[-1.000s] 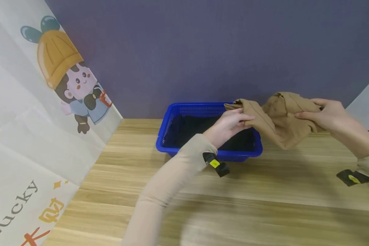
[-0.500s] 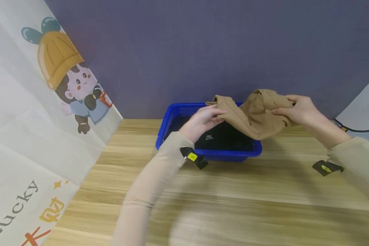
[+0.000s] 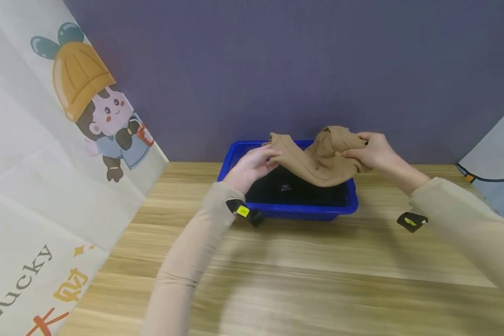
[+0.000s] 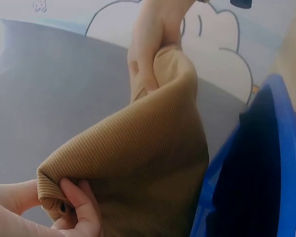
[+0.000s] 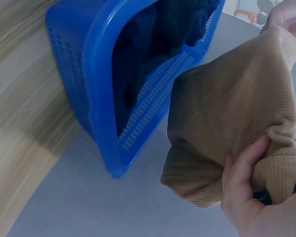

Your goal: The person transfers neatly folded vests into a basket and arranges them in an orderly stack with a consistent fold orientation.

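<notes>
A folded brown garment of ribbed, corduroy-like cloth (image 3: 315, 163) hangs between both hands, over the blue plastic basket (image 3: 350, 196). My left hand (image 3: 254, 168) pinches its left end; in the left wrist view the thumb and fingers (image 4: 81, 202) close on a rolled edge. The right end is gripped by my right hand (image 3: 375, 151), whose fingers (image 5: 244, 173) curl over a bunched fold in the right wrist view. The cloth sags in the middle. Below it, dark clothing (image 3: 294, 189) with a small pale print lies in the basket, partly hidden by the brown garment.
The basket stands on a wood-grain table (image 3: 319, 280), close to a grey-purple panel (image 3: 277, 70) behind it. A white sheet with a cartoon figure (image 3: 109, 112) borders the left side. A black cable (image 3: 495, 179) lies at the far right.
Both hands have carried the brown garment leftward, from beside the basket's right end to above the basket. The pale print on the dark clothing has come into view.
</notes>
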The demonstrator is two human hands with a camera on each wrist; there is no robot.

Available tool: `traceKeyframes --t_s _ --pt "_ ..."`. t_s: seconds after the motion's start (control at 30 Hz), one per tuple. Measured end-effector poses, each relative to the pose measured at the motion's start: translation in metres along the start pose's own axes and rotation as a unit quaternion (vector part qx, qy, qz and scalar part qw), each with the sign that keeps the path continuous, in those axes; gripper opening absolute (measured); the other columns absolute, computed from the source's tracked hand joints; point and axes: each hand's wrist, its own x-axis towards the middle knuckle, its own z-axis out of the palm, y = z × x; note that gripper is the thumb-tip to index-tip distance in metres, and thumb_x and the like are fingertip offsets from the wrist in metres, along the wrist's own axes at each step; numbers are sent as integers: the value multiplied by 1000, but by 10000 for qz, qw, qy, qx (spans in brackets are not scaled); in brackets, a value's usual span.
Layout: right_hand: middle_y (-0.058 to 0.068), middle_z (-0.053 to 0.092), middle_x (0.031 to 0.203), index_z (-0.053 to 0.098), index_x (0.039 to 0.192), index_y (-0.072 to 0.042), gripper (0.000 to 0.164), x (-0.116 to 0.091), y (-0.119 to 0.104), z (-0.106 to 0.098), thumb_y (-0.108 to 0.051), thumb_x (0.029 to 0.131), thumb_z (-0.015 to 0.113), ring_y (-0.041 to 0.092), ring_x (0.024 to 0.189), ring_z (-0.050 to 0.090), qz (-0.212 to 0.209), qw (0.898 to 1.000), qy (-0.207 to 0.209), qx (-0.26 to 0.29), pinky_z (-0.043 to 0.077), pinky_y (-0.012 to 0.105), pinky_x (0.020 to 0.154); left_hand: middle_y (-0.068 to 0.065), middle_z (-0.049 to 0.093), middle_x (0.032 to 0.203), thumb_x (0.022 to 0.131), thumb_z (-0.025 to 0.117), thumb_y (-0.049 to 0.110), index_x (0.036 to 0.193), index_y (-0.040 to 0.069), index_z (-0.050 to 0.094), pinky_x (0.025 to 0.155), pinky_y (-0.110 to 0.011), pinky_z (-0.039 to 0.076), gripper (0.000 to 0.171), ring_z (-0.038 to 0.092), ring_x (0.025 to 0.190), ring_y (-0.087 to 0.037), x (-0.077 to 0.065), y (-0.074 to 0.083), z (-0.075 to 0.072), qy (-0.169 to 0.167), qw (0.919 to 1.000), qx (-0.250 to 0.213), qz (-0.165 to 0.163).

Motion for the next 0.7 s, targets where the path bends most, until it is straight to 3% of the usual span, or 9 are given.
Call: traceKeyframes --t_s 0.1,0.2,0.5,0.63,0.7 --pt "30 41 124 34 130 8 58 2 -5 8 -18 84 58 36 105 45 -18 9999 1 104 45 31 74 -3 46 110 87 41 -11 139 10 25 66 -18 45 58 49 75 -10 -1 5 -11 -24 9999 -104 -55" --pt "30 41 123 34 130 8 57 4 -9 16 -17 84 58 35 105 44 -10 9998 36 213 42 38 79 -2 45 108 88 38 -11 139 11 23 63 -18 45 58 49 74 -9 0 9 -21 -85 9998 -121 -92" --pt "26 45 118 38 127 8 52 11 -14 40 -13 84 56 28 95 47 103 9989 116 446 43 28 71 0 45 99 88 35 -11 139 13 20 60 -17 44 59 48 69 -9 7 13 -49 71 9999 -28 -65" --pt "24 41 123 30 132 7 56 13 -13 49 -12 86 54 23 96 46 411 9943 -49 980 42 19 66 -3 48 105 86 39 -13 136 13 27 61 -18 43 57 49 74 -11 24 10 -65 267 9996 -99 -38" --pt "24 40 125 28 133 7 57 14 -11 54 -12 86 54 22 97 46 524 9924 -96 1110 43 18 66 -4 51 108 82 45 -15 132 13 34 64 -20 45 58 52 79 -14 46 5 -84 102 9997 -208 -36"
